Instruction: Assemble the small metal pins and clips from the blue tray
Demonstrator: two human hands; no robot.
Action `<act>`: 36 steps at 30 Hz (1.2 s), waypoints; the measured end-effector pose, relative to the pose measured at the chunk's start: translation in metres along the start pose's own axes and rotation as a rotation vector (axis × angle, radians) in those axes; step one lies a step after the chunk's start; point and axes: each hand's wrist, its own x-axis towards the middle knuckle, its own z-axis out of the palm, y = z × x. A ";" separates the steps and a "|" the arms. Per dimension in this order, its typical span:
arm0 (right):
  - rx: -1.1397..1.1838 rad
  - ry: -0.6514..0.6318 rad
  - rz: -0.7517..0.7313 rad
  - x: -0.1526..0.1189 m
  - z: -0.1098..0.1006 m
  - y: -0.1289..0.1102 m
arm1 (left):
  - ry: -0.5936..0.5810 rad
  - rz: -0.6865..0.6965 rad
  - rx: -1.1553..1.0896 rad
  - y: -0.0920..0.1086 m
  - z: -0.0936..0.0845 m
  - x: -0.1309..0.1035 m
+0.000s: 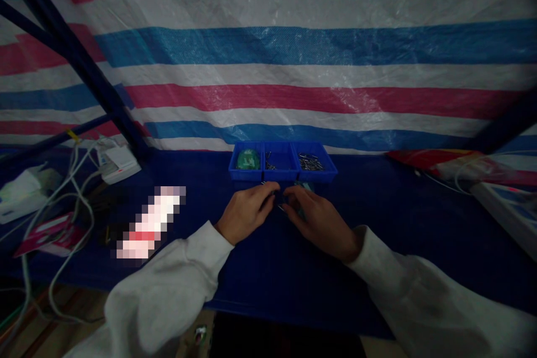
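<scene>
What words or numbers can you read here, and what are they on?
None that I can read.
Pink packet at left: any print is too blurred.
Blocked-out pale patch: hidden by big squares.
Red packet at right: too dark and blurred.
White box at right: too blurred to read.

2 hands are close together over a blue table [260, 274]. The left hand [245, 212] pinches a small dark thing, too small to tell. The right hand [323, 222] has bent fingers near a thin shiny piece [282, 208]. Just past the hands sit 3 blue bins in a row. The left bin [233, 170] has a green bundle [248, 159], the middle bin [287, 165] has a few metal bits [269, 162], and the right bin [331, 169] has lots of metal bits. A striped sheet [293, 45] hangs behind.
</scene>
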 end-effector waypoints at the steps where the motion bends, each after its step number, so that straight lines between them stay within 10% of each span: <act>1: -0.005 -0.006 0.003 0.000 0.000 0.000 | 0.011 0.024 -0.008 0.000 0.000 0.000; 17: 0.135 -0.007 0.030 0.003 0.002 0.007 | 0.017 0.134 -0.109 -0.003 0.004 -0.001; 27: 0.727 -0.222 0.076 0.014 -0.023 0.005 | 0.068 -0.069 -0.484 0.018 0.008 0.002; 36: 0.765 -0.282 0.183 0.016 -0.021 0.009 | 0.159 -0.132 -0.387 0.010 0.007 0.004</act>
